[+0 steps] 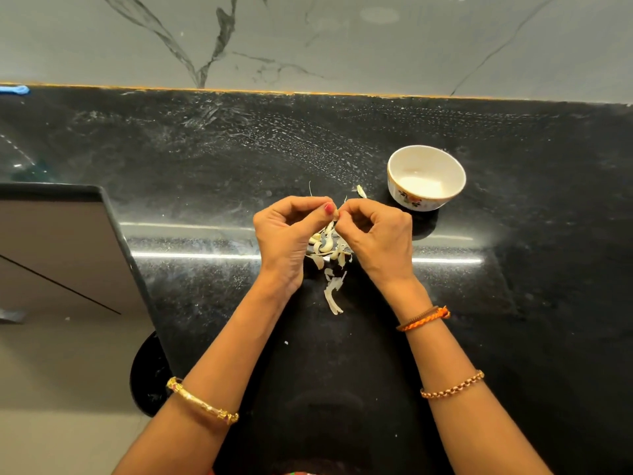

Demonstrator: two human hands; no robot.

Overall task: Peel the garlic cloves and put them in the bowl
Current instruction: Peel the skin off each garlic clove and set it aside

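both hands [286,231] [376,234] fingers pinching small garlic clove [336,215]; papery skins [334,293] below; round glossy bowl [394,173].

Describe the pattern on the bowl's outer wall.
The white bowl bears a small orange-and-dark floral motif low on its outside, seen in the head view.

No readable text, labels, brands or numbers anywhere in view. The bowl [426,178] carried only a small floral print on its outer wall, no lettering. The table [513,269] showed nothing legible either.
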